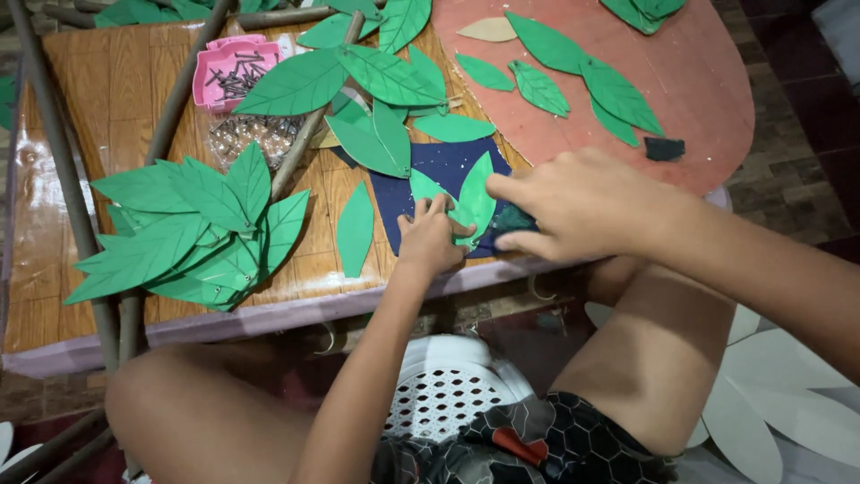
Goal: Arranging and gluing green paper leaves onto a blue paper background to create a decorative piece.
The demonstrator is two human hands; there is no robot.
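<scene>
Fingers of the left hand (432, 237) were spread flat, pinning a green paper leaf (475, 199) onto a dark blue sheet (439, 170) at the near edge of the wooden desk (116, 90). The right hand (573, 204) was curled around a small dark pad (512, 218), pressing it against the leaf's lower side. Since the leaf lay so close to the desk edge and was held only by fingertips, a harder stroke would likely have skidded or creased it, or smeared colour onto the left fingers touching it. The pink tray of nails (231, 67) and the piled leaves (193, 233) sat well apart, so a stray elbow seemed the lesser risk.
</scene>
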